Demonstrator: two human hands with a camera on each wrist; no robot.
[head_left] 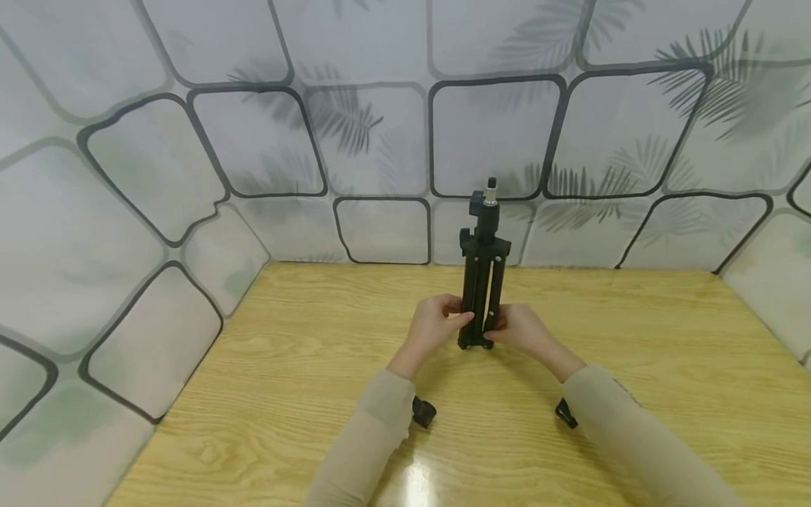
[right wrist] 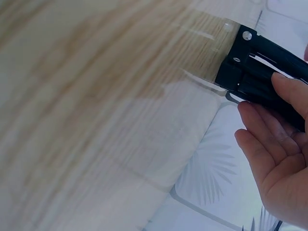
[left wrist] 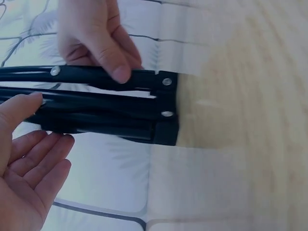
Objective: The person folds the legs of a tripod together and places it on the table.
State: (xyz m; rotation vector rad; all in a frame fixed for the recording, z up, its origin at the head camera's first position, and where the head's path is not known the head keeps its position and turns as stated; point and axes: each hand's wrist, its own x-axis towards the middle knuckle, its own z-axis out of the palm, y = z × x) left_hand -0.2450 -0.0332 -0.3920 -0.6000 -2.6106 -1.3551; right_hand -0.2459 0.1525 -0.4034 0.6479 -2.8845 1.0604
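Note:
A folded black light stand (head_left: 481,285) is upright, with a silver stud capped in black at its top and dark knobs on its left side. Low on its left leg, my left hand (head_left: 434,325) grips it, thumb in front and fingers around behind. On the opposite side my right hand (head_left: 522,328) holds the lower legs, its thumb pressed to the front. In the left wrist view the stand's riveted foot end (left wrist: 166,98) shows beside both hands. The right wrist view shows the right hand (right wrist: 281,149) curled about the legs. Whether the feet touch the table cannot be told.
The wooden table (head_left: 304,338) meets a patterned backdrop (head_left: 380,229) behind the stand, with more of it along the left and right sides. Small black devices, one by the left wrist (head_left: 424,412) and one by the right wrist (head_left: 566,414), sit under the sleeves.

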